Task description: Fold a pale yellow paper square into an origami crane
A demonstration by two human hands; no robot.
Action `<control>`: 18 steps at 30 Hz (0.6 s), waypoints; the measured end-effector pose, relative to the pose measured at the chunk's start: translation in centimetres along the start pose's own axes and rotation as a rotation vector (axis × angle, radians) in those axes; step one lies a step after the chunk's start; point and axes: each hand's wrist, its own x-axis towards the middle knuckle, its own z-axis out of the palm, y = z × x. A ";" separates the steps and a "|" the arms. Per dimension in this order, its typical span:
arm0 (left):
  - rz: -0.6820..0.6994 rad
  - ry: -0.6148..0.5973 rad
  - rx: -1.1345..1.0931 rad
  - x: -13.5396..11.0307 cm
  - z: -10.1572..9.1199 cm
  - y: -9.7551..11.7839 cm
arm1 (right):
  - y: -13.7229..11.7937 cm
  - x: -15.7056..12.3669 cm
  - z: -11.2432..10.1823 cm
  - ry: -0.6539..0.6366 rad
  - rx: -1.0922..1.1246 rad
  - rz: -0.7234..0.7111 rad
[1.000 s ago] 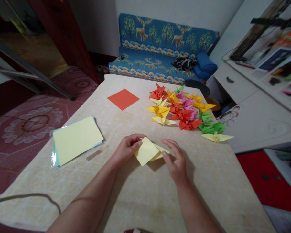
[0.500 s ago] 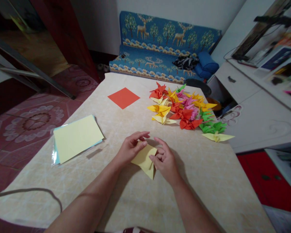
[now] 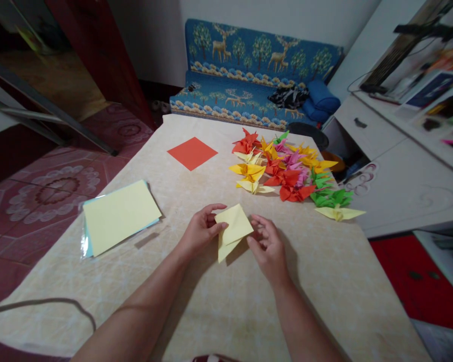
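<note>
A pale yellow sheet of origami paper [image 3: 234,224], folded into a square with a loose pointed flap hanging below, is held just over the table. My left hand [image 3: 202,229] pinches its left corner, thumb on top and fingers behind. By the right corner is my right hand [image 3: 269,246], thumb and fingers apart and curved around that corner; whether the fingertips touch the paper is hard to tell. Beyond the hands, a flat red paper square [image 3: 192,153] lies on the cloth.
Several folded paper cranes [image 3: 283,171] in red, yellow, pink and green cluster at the table's right far side. To the left, a stack of yellow and blue paper [image 3: 121,217] rests in a clear sleeve. A cable [image 3: 56,300] crosses the left front of the tablecloth [image 3: 196,311].
The yellow paper has turned, its upper layer now showing as a square with the pointed flap at lower left. My right hand has loosened and shifted right.
</note>
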 end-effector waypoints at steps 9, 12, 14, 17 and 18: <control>0.149 -0.087 0.413 0.1 -0.6 -1.0 | 0.6 0.8 -1.5 -0.191 -0.373 -0.407; 0.365 -0.004 0.739 -0.1 -0.7 -1.1 | 0.6 0.9 -1.6 -0.253 -0.432 -0.406; 0.514 0.049 0.920 -0.6 -0.7 -1.0 | 0.5 0.9 -1.6 -0.277 -0.451 -0.388; 0.581 -0.028 1.021 -2.1 -0.6 -1.0 | 0.6 0.8 -1.8 -0.311 -0.445 -0.336; 0.574 -0.070 1.019 -2.8 -0.6 -1.0 | 0.6 0.8 -1.8 -0.322 -0.436 -0.316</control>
